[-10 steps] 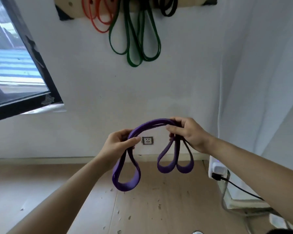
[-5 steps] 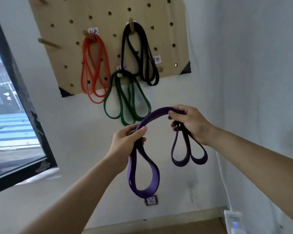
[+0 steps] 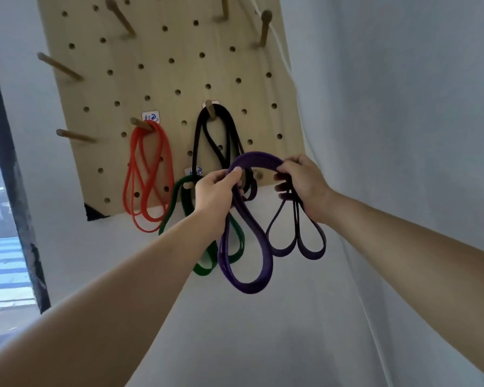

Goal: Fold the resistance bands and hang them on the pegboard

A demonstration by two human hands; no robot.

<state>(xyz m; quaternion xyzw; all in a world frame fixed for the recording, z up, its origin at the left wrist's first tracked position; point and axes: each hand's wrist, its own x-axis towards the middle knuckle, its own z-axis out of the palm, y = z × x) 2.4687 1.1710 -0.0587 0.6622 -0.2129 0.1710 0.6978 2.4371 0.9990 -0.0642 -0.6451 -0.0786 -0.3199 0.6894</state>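
Before perforated wooden pegboard (image 3: 162,79): left hand (image 3: 217,192), right hand (image 3: 305,182) fingers curled round flat purple rubber band (image 3: 259,162), folded into loops.

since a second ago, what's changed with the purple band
The left hand and right hand have lifted the purple band from low near the floor up to the pegboard's lower edge, in front of the black band and green band. Unchanged: both hands grip it, loops hanging below. The red band, green band and black band hang on pegs.
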